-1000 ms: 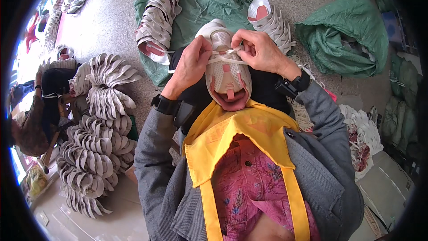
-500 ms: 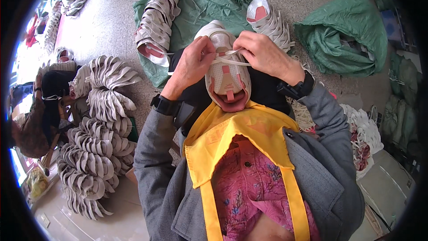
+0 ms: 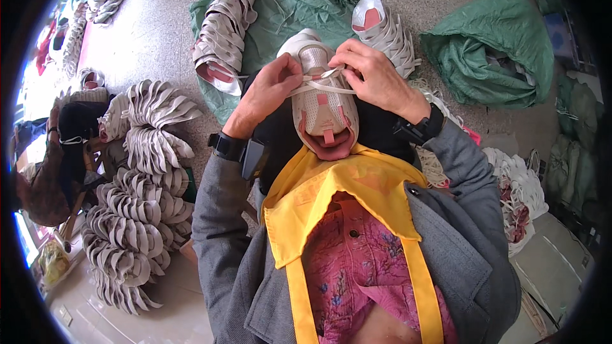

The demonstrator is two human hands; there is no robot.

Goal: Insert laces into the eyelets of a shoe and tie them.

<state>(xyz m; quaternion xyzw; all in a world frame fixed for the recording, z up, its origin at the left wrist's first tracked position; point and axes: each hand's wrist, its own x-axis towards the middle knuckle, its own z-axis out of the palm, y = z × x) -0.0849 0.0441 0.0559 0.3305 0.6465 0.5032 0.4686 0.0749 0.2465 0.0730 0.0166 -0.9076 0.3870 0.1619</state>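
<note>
A cream shoe upper (image 3: 326, 118) with a pink lining rests on my dark-clad lap, its opening toward me and its other end pointing away. White shoelace (image 3: 331, 89) runs across its top. My left hand (image 3: 271, 92) is closed at the left side of the upper, pinching lace between thumb and forefinger. On the other side, my right hand (image 3: 376, 79) pinches lace close above the middle of the upper. Fingertips partly hide how the strands cross between my hands.
Nested shoe uppers (image 3: 223, 32) lie on a green sheet (image 3: 287, 3), with another stack (image 3: 389, 35) at its right. Bundled uppers (image 3: 134, 210) fill the left side. At the right are a green sack (image 3: 488, 51) and white laces (image 3: 516, 185). Another person (image 3: 73, 130) sits far left.
My right fingers have shifted slightly left, toward the middle of the upper, and the lace strands there have changed shape. My left hand has barely moved, and the upper stays on my lap.
</note>
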